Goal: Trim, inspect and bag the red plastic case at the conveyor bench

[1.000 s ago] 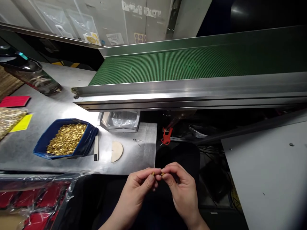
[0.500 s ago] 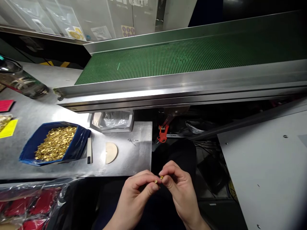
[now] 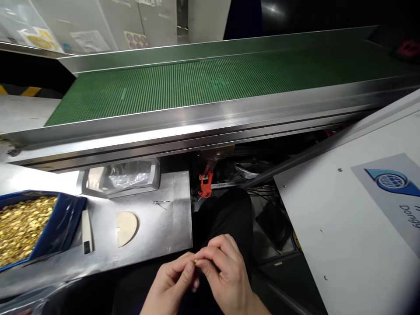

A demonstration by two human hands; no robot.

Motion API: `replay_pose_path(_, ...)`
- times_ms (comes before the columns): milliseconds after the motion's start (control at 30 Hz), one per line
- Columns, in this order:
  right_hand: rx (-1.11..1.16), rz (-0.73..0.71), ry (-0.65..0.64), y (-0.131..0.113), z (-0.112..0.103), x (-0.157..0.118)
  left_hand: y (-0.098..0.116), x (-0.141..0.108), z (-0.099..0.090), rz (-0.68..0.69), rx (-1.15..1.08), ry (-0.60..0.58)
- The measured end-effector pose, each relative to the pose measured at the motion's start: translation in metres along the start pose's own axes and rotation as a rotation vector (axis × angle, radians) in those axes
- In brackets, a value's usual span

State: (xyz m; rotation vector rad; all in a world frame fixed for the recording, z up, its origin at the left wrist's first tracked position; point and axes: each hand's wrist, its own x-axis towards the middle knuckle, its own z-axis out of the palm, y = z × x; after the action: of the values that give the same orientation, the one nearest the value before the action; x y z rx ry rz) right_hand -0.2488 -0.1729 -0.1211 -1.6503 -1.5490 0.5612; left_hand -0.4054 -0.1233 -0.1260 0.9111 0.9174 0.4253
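Observation:
Low in the picture, over my lap, my left hand (image 3: pixel 173 280) and my right hand (image 3: pixel 225 271) meet at the fingertips. Between them shows a bit of a small gold-coloured metal piece (image 3: pixel 196 261), mostly hidden by the fingers. Both hands are closed in a pinch around it. Whether each holds a separate piece cannot be made out. To the left, a blue bin (image 3: pixel 54 227) holds many small gold-coloured metal pieces (image 3: pixel 24 225).
On the metal table (image 3: pixel 157 236) lie a half-round beige disc (image 3: pixel 126 227), a pale handled tool (image 3: pixel 86 232), small tweezer-like metal pieces (image 3: pixel 160 203) and a clear-fronted tray (image 3: pixel 121 177). A green conveyor belt (image 3: pixel 170 85) runs behind. Orange-handled cutters (image 3: pixel 206 188) hang beneath it; a white panel (image 3: pixel 315 210) stands right.
The view has swung to the right. Two gold-coloured pieces showed before, one in each hand; now the fingertips are pressed together and only one bit of gold shows.

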Motion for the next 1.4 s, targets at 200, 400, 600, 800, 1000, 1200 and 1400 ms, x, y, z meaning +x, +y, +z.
replay_pose_path(200, -0.145, -0.087, 0.107, 0.006, 0.010, -0.020, -0.021, -0.001, 0.004, -0.216, -0.339, -0.033)
replay_pose_path(400, 0.020, 0.093, 0.075, 0.015, 0.004, -0.037, -0.021, 0.003, -0.001, -0.196, -0.187, -0.041)
replay_pose_path(600, 0.080, 0.135, -0.079, 0.015, -0.008, -0.036, -0.024, 0.002, 0.001, -0.168, -0.024, -0.136)
replay_pose_path(800, -0.146, -0.014, -0.230, 0.011, -0.008, -0.040, -0.038, -0.006, 0.005, -0.208, -0.115, -0.109)
replay_pose_path(1000, -0.236, -0.102, -0.149, 0.013, -0.003, -0.041, -0.044, -0.004, 0.008, -0.287, -0.213, -0.021)
replay_pose_path(1200, -0.277, -0.219, -0.034, 0.000, -0.028, -0.018, -0.032, 0.018, 0.015, -0.147, -0.321, -0.101)
replay_pose_path(1400, -0.495, -0.283, -0.023, -0.016, -0.072, -0.004, -0.015, 0.045, 0.040, -0.133, -0.368, -0.368)
